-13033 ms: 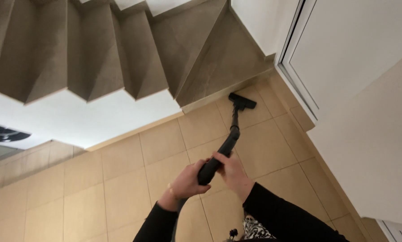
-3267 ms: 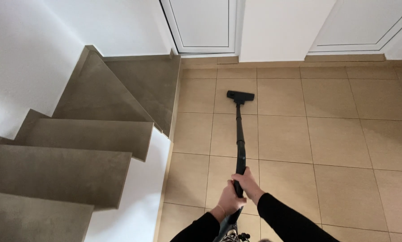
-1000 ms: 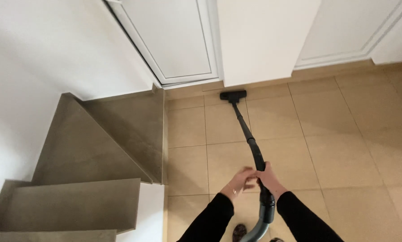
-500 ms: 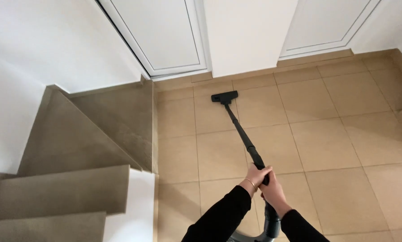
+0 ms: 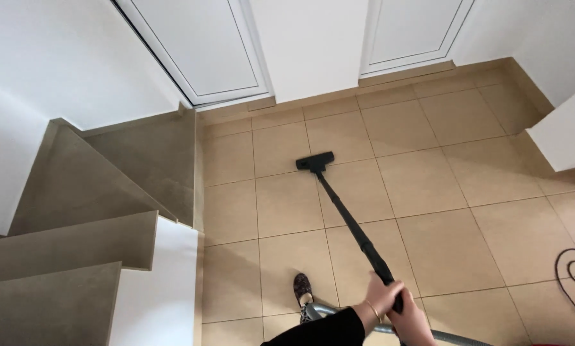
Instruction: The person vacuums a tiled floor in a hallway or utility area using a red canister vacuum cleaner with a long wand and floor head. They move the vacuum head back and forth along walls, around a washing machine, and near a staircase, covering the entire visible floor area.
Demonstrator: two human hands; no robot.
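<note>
Both my hands grip the black vacuum wand (image 5: 345, 218) at its lower end, near the bottom edge of the view. My left hand (image 5: 380, 301), with a thin bracelet at the wrist, wraps the tube from the left. My right hand (image 5: 412, 320) holds it just below, partly cut off by the frame. The wand slants up and left to the black floor nozzle (image 5: 315, 161), which rests flat on the beige tiled floor (image 5: 447, 243). A grey ribbed hose (image 5: 329, 311) curves off behind my hands.
Brown stairs (image 5: 76, 218) with a white side panel rise at the left. Two white doors (image 5: 201, 45) and a white wall stand at the far side. A patterned shoe (image 5: 301, 286) is on the tiles below. A black cable (image 5: 572, 269) loops at the right edge.
The nozzle has been pulled back from the doors toward me, and my hands have dropped lower in the view. The view has shifted, showing the cable at the right and my shoe.
</note>
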